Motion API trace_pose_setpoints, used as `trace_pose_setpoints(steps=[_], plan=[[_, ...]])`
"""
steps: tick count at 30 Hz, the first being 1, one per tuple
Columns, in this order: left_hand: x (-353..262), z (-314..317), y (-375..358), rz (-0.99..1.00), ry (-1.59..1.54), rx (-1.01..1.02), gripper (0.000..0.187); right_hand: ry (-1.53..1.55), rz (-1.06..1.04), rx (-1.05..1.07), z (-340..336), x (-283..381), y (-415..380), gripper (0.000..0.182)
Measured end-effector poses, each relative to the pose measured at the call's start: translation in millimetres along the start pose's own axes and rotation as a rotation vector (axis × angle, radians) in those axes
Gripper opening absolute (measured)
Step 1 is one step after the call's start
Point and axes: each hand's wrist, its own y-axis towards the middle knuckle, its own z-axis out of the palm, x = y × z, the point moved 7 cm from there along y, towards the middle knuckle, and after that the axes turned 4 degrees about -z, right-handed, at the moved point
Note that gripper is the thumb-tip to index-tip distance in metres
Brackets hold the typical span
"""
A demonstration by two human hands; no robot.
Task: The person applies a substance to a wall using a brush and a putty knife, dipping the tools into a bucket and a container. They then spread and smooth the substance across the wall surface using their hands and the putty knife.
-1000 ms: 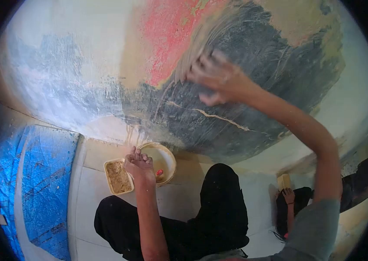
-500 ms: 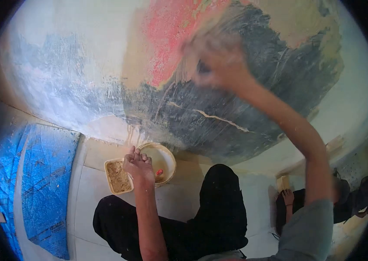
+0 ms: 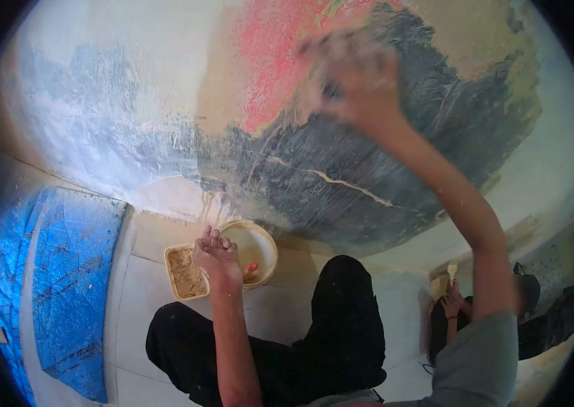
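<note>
My right hand [image 3: 361, 81] is raised against the wall [image 3: 287, 169], over its red and dark grey patches. Motion blurs its fingers, and a small dark spot shows by the palm; what it holds, if anything, cannot be made out. My left hand [image 3: 218, 256] hovers above the floor, palm up, its fingers partly curled with nothing visible in them. Below it stand a square tub [image 3: 187, 275] of brown crumbly material and a round bucket [image 3: 272, 256] with cloudy liquid and a red-tipped item [image 3: 252, 266] inside.
Blue sheeting [image 3: 76, 285] lies at the left. A pale crack [image 3: 348, 184] crosses the dark part of the wall. At the lower right, another person's hands [image 3: 452, 304] hold a pale brush-like tool [image 3: 451, 271] near a block. My knees are bent below the wall.
My right hand has shifted slightly to the right along the wall. My left hand has barely moved. The other person's pale tool has come into view.
</note>
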Motion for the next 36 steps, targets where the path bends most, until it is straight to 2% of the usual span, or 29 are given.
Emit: trace_pose_setpoints(steps=[1,5,7,8,10,11,13,14,16,17,19,20,22,23,25,26,27,28,29,30,31,33,36], plan=[[2.6,-2.4,3.6,-0.020,-0.004,0.009,0.048,0.110,-0.062,0.061,5.6,18.5,-1.2,0.054],[8.3,-3.2,5.2,-0.048,-0.034,0.002,0.046,0.210,-0.144,0.032,3.2,-3.4,8.0,0.054],[12.8,-1.0,5.1,-0.050,-0.039,-0.002,0.045,0.007,0.173,0.050,-2.8,-30.5,12.1,0.053],[12.3,0.7,4.7,-0.043,-0.042,0.003,0.045,0.008,0.174,0.048,-2.3,-17.4,4.2,0.053],[11.8,0.1,7.4,-0.045,-0.037,0.006,0.045,0.179,-0.202,0.199,13.9,47.0,-15.6,0.053],[13.2,-2.1,8.6,-0.064,-0.030,0.001,0.045,0.181,-0.201,0.195,13.5,37.3,-8.4,0.053],[12.5,-5.1,10.1,-0.047,-0.034,0.000,0.045,0.061,0.002,0.067,1.9,-7.9,8.4,0.057],[11.3,-4.4,10.9,-0.027,-0.032,0.009,0.045,0.064,0.000,0.071,1.4,-2.9,8.2,0.057],[12.5,-3.4,9.0,-0.039,-0.013,-0.005,0.045,0.179,0.241,0.121,-1.9,3.3,3.5,0.053],[11.2,-1.4,9.0,-0.040,-0.008,-0.015,0.046,0.177,0.246,0.115,-2.6,21.3,-4.4,0.053],[11.1,-1.2,9.5,-0.037,-0.004,-0.003,0.045,0.371,-0.002,0.339,9.0,88.0,-27.0,0.043],[12.2,-0.2,8.7,-0.040,-0.006,0.004,0.044,0.372,-0.008,0.335,-2.6,96.9,-23.2,0.043],[12.5,7.1,4.1,-0.006,0.035,0.028,0.041,0.916,0.482,0.338,-10.2,91.4,-24.8,0.035],[11.0,12.1,0.0,0.025,0.089,0.048,0.038,0.936,0.476,0.345,-13.1,104.8,-25.7,0.035],[11.0,22.1,-7.5,0.074,0.171,0.082,0.033,1.649,1.242,0.184,2.6,129.6,-58.4,0.022],[7.8,32.1,-16.9,0.121,0.281,0.143,0.031,1.910,1.420,0.091,3.8,152.0,-63.8,0.025],[5.1,40.4,-26.1,0.159,0.399,0.202,0.029,1.945,1.443,0.115,3.0,169.8,-68.5,0.025],[3.0,37.1,-27.3,0.163,0.415,0.164,0.029,2.227,1.632,0.076,7.5,195.1,-75.7,0.028],[3.0,42.0,-28.9,0.181,0.497,0.235,0.028,2.501,1.822,0.025,9.9,218.7,-80.9,0.031],[4.0,47.3,-30.6,0.194,0.579,0.310,0.028,2.572,1.789,-0.001,9.6,229.6,-82.8,0.036],[3.8,46.8,-31.0,0.191,0.596,0.283,0.028,2.591,1.815,0.008,9.9,236.6,-88.7,0.036],[1.1,51.7,-35.2,0.292,0.818,0.274,0.028,2.644,1.801,0.087,8.4,243.3,-96.2,0.037],[-0.8,54.6,-34.6,0.327,0.916,0.273,0.029,2.702,1.773,0.049,11.6,244.1,-98.2,0.038]])
